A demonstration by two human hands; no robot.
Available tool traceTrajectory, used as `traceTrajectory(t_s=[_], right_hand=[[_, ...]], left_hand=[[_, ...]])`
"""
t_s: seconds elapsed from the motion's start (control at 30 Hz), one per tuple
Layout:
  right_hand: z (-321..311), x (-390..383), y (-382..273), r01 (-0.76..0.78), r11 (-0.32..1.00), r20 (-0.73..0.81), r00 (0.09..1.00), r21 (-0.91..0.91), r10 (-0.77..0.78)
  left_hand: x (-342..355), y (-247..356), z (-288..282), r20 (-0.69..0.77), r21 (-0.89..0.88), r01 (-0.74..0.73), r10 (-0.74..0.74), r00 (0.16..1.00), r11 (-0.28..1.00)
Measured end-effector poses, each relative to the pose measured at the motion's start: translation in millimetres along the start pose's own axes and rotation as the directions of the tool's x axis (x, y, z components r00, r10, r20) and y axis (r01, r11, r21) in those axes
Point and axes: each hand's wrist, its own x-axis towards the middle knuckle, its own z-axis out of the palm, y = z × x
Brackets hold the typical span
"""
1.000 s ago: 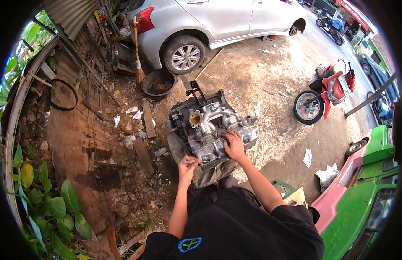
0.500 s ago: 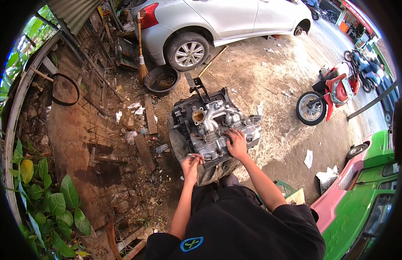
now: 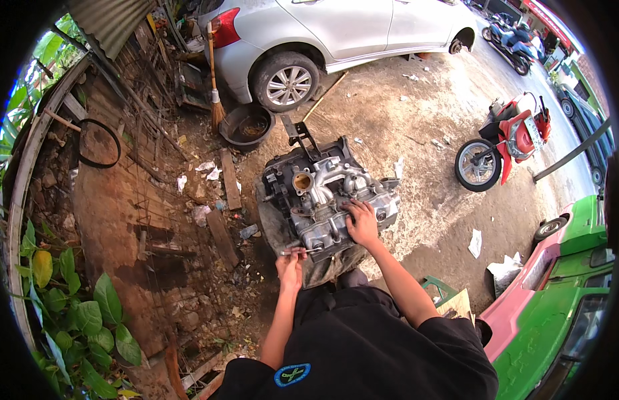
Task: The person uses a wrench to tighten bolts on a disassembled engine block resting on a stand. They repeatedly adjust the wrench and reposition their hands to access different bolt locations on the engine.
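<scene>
Fingers (image 3: 298, 251) of the left hand (image 3: 289, 267) pinch a thin tool (image 3: 313, 250), probably best kept straight, at the near-left corner of the engine (image 3: 320, 195), and the right hand (image 3: 362, 223) lies atop it, fingers parted

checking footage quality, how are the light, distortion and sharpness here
Head view: sunlight bleaches patches of brown dirt ground; head view: fisheye bends edges near the black rim; head view: grey metal engine fairly sharp, thin metallic rod in the left hand too fine to identify.
</scene>
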Motion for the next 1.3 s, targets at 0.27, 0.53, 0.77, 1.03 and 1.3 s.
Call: traceTrajectory(t_s=[0.27, 0.53, 0.77, 1.03, 1.3], right_hand=[[-2, 0, -1, 0.009, 1.0, 0.0, 1.0, 0.009, -0.009], [-3, 0, 0, 0.011, 1.0, 0.011, 1.0, -0.003, -0.011], [3, -1, 4, 0.012, 1.0, -0.002, 1.0, -0.001, -0.012], [-1, -1, 0, 0.011, 1.0, -0.02, 1.0, -0.01, -0.011], [-1, 0, 0, 0.002, 1.0, 0.001, 1.0, 0.001, -0.002]], left_hand=[[-22, -19, -39, -0.041, -0.403, 0.129, -0.159, 0.986, 0.906], [5, 47, 58, 0.169, 0.366, -0.086, 0.025, 0.985, 0.926], [36, 67, 103, 0.452, 0.694, -0.35, -0.002, 0.892, 0.629], [47, 56, 117, 0.483, 0.816, -0.356, -0.197, 0.853, 0.456], [56, 55, 132, 0.537, 0.824, -0.408, -0.315, 0.782, 0.392]])
